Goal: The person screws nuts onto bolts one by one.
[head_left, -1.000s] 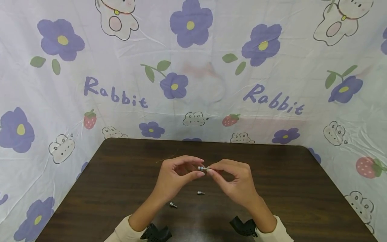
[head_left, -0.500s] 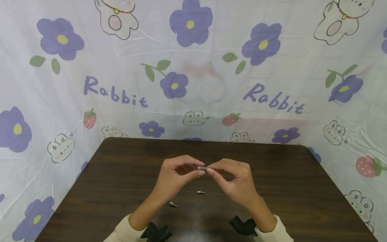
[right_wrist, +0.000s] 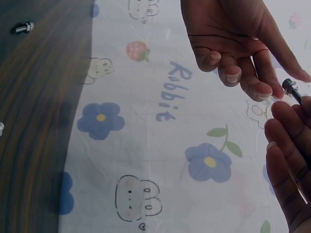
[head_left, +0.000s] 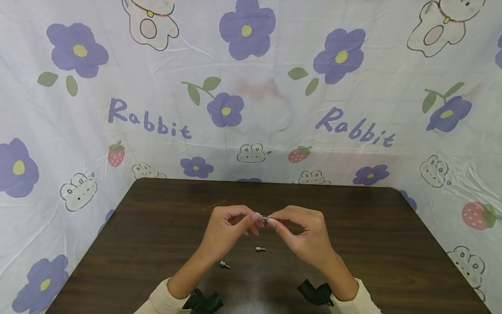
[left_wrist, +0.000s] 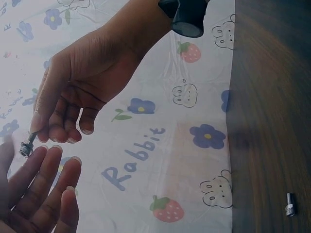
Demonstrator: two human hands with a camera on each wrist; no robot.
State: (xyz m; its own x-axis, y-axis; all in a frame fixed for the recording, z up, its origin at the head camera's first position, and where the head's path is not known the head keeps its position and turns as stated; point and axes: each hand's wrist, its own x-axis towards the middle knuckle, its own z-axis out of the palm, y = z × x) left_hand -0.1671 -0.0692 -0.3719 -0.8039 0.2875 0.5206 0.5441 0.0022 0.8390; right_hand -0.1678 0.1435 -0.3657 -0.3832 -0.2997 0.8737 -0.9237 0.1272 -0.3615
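Note:
My right hand (head_left: 306,233) pinches the threaded shank of a small silver bolt (head_left: 264,218) between thumb and index finger, holding it above the table. The bolt's head points toward my left hand (head_left: 224,226). In the left wrist view, washer-like rings show below the head of the bolt (left_wrist: 26,146). The left thumb and index finger lie either side of that head, fingertips right at it, the other fingers loosely extended. The right wrist view shows a gap between the left thumb and the bolt (right_wrist: 292,91). Two similar bolts lie on the table, one nearer the middle (head_left: 260,249), one further left (head_left: 225,264).
The dark wood-grain table (head_left: 164,235) spans the area below both hands. A patterned cloth (head_left: 270,109) with flowers and rabbits hangs behind and along the sides. Black wrist mounts (head_left: 315,293) sit at both cuffs. A thin thread-like strand lies toward the back of the table.
My left thumb has moved up over the bolt's head while the left fingers have dropped lower. The right hand keeps its pinch in the same place, and the loose bolts have not moved.

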